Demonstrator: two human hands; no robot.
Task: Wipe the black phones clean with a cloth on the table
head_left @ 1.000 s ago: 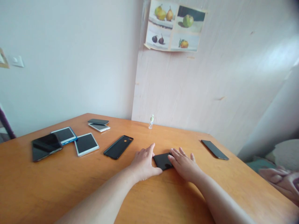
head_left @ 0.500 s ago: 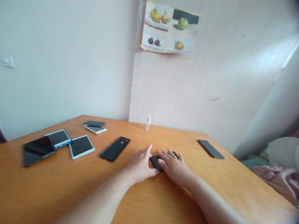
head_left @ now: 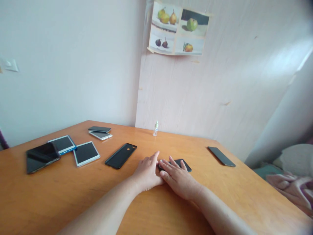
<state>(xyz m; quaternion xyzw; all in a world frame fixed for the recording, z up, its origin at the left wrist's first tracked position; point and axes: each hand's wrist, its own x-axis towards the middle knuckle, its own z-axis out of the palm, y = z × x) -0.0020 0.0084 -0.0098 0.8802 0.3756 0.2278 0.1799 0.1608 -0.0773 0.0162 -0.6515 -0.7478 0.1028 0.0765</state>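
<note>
A black phone lies on the table under my hands, its left part covered. My left hand grips its left end between thumb and fingers, with the index finger raised. Flat across the phone's left half rests my right hand, fingers stretched out and spread. Any small thing beneath the right palm is hidden. To the left of my hands a black phone case lies with its hollow side up.
On the wooden table lie a black tablet, a blue-edged tablet, a white tablet, a white phone and a dark phone. A small clear bottle stands at the back; another phone is at right.
My right hand has slid left along the phone, uncovering its right end and covering more of the left. My left hand has stayed in place.
</note>
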